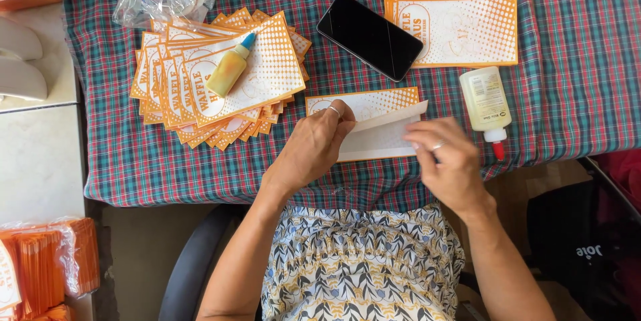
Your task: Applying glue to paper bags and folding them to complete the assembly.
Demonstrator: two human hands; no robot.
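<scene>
An orange-and-white printed paper sheet lies on the plaid tablecloth, partly folded so its white inside shows. My left hand presses on the sheet's left part, fingers on the fold. My right hand rests at the sheet's right end, slightly blurred, fingers touching the paper's edge. Both hands wear a ring.
A fanned stack of the same orange sheets lies at the left with a small yellow glue bottle on top. Another stack sits at the back right. A black phone lies between them. A larger glue bottle lies right of the sheet.
</scene>
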